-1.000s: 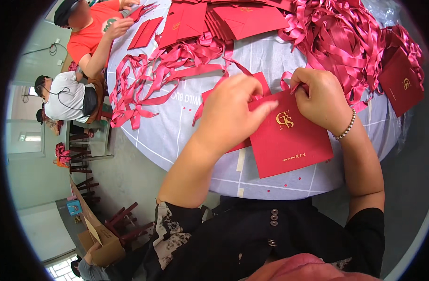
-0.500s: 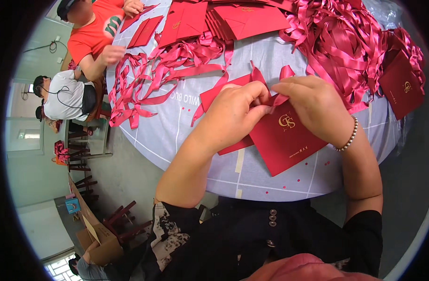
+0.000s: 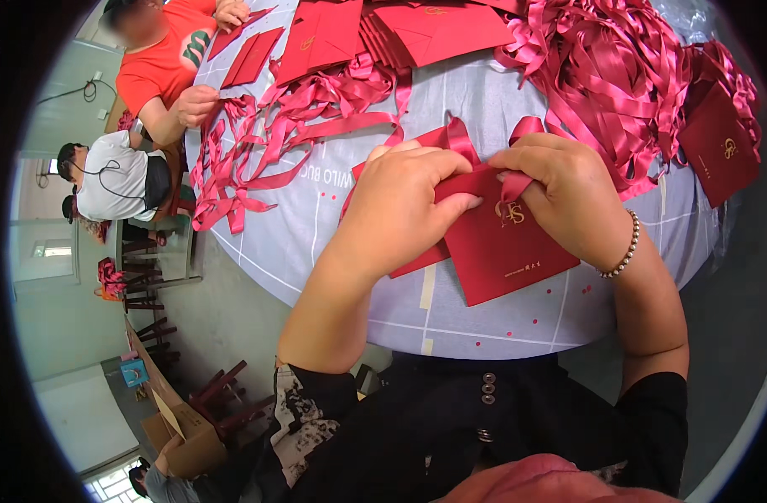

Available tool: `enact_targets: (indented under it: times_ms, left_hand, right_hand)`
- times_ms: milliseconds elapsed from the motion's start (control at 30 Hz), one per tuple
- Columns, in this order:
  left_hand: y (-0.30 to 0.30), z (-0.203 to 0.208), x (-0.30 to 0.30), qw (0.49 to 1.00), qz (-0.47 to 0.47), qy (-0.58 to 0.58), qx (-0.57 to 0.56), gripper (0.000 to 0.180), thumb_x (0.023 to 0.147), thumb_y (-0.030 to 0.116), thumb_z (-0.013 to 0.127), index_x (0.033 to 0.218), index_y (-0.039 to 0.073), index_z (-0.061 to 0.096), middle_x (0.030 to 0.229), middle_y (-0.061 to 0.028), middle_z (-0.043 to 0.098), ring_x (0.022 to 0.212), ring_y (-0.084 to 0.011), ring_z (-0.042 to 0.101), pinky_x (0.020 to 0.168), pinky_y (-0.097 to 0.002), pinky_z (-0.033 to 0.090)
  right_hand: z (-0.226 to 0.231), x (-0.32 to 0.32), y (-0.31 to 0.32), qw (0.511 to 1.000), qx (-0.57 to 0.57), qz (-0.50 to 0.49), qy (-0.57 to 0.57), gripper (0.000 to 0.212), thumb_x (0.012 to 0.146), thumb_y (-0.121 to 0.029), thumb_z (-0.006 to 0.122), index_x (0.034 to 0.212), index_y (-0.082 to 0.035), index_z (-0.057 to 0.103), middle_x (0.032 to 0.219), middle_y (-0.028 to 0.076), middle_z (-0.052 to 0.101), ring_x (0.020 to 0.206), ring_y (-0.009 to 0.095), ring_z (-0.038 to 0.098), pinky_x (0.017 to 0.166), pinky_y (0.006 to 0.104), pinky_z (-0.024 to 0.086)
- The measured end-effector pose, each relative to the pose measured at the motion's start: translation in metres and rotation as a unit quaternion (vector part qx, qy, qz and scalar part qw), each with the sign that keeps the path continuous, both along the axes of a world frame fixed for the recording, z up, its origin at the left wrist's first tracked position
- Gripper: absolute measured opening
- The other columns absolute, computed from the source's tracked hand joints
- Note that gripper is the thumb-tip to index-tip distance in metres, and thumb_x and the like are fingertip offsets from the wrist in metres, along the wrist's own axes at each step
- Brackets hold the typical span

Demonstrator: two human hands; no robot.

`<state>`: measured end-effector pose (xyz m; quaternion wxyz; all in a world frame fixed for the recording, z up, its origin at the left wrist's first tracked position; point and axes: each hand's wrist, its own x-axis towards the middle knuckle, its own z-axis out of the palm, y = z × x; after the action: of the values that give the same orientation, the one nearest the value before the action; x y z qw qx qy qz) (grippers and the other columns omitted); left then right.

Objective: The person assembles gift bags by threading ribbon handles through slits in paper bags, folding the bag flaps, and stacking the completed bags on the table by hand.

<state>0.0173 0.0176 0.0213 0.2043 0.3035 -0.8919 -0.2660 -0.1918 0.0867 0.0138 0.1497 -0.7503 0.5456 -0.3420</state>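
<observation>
In front of me is a small red paper bag (image 3: 505, 260) with gold print, tilted over the table. My left hand (image 3: 413, 201) pinches its top edge between thumb and fingers. On the right of that edge, my right hand (image 3: 559, 189) is closed round a satin ribbon (image 3: 513, 186), whose end hangs over the bag's front. The fingertips of this hand are partly hidden. A second red bag (image 3: 421, 258) lies beneath, mostly covered by my left hand and the first bag. Another piece of ribbon loops up between my hands at the bags' far side.
A big heap of ribbons (image 3: 606, 92) lies at the far right, beside a red bag (image 3: 719, 151). Loose ribbons (image 3: 274, 142) spread at the left. Stacked red bags (image 3: 442, 38) stand at the back. A co-worker in an orange shirt (image 3: 170, 59) handles bags across the table's left edge.
The bag has tipped slightly, its lower corner shifting left and up. My left hand has moved a little along the top edge, and the ribbon end now droops over the front under my right hand.
</observation>
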Motion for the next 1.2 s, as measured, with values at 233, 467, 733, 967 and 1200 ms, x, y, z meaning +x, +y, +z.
enact_targets:
  times_ms: [233,467,733,967,1200]
  left_hand:
    - [-0.013,-0.007,0.013,0.988,-0.003,-0.015,0.151,0.018,0.084,0.010,0.074,0.094,-0.001,0.066,0.075,-0.0081,0.063,0.069,-0.0116,0.058,0.066,-0.0283,0.048]
    - [-0.021,-0.012,0.010,0.968,0.007,-0.011,0.250,0.015,0.088,0.009,0.074,0.097,-0.001,0.067,0.075,0.0019,0.063,0.070,-0.0039,0.055,0.064,-0.0226,0.046]
    - [-0.019,-0.012,0.008,0.959,0.022,0.006,0.282,0.016,0.087,0.009,0.075,0.098,0.000,0.069,0.071,0.0052,0.059,0.065,-0.0016,0.050,0.058,-0.0211,0.041]
    - [-0.020,-0.009,0.011,0.967,0.028,-0.014,0.252,0.026,0.083,0.009,0.079,0.106,0.002,0.071,0.064,0.0090,0.043,0.058,-0.0019,0.036,0.052,-0.0233,0.031]
    - [-0.018,-0.006,0.009,0.973,0.028,-0.016,0.230,0.029,0.080,0.007,0.079,0.107,0.002,0.071,0.063,0.0089,0.040,0.057,-0.0025,0.035,0.052,-0.0239,0.031]
  right_hand:
    - [-0.001,-0.005,-0.008,0.999,-0.007,-0.001,-0.041,0.028,0.083,0.002,0.067,0.110,0.000,0.070,0.103,0.018,0.070,0.093,0.035,0.069,0.084,0.0387,0.055]
    - [-0.003,-0.018,-0.013,0.988,0.088,0.068,-0.108,0.033,0.081,0.003,0.070,0.114,-0.001,0.070,0.102,0.015,0.070,0.089,0.029,0.068,0.082,0.0342,0.055]
    - [-0.010,-0.011,-0.014,0.996,-0.007,0.059,-0.070,0.013,0.084,0.000,0.071,0.097,0.002,0.069,0.097,0.014,0.070,0.084,0.027,0.069,0.074,0.0325,0.055]
    - [-0.008,-0.007,-0.012,0.994,0.009,0.096,-0.059,0.014,0.082,0.001,0.070,0.096,0.002,0.069,0.098,0.014,0.070,0.088,0.029,0.068,0.076,0.0351,0.055]
    - [-0.012,-0.013,-0.016,0.995,0.003,0.096,0.013,0.011,0.085,-0.001,0.067,0.095,0.000,0.068,0.093,0.013,0.067,0.087,0.030,0.066,0.078,0.0378,0.053]
